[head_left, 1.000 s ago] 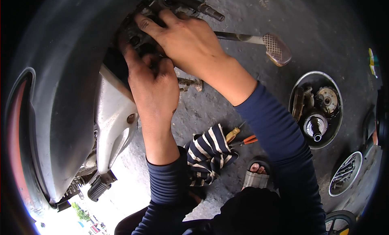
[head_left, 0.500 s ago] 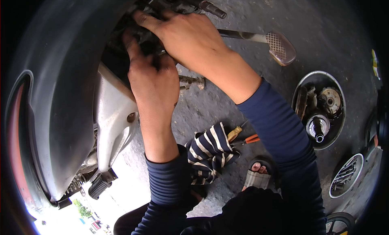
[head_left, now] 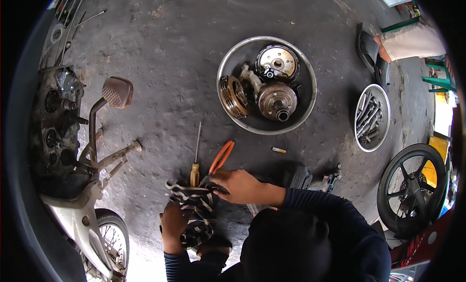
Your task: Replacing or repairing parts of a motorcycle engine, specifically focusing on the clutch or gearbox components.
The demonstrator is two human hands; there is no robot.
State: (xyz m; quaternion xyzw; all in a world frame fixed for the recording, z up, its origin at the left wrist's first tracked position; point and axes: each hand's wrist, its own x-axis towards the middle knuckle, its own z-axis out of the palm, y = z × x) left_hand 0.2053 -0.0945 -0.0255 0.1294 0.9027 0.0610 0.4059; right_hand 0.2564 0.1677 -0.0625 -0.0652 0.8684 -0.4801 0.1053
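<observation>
View from above onto a grey concrete floor of a workshop. At the far left stands a motorbike with its engine side open, a brake pedal with a cross-hatched pad sticking out toward the floor, and a spoked wheel below it. Low in the middle, the left hand is closed around a striped black-and-white rag, gripping it from below. The right hand rests on the top of the same rag, fingers curled over the cloth; just beside it lie a screwdriver with a yellow handle and pliers with orange grips, both on the floor and pointing away from the person. Whether the right hand also touches the pliers cannot be told. Both forearms wear dark blue sleeves. Further up, a round metal basin holds rusty clutch parts. To its right a smaller metal tray holds bolts and tools. At the lower right edge lies a black cast wheel
</observation>
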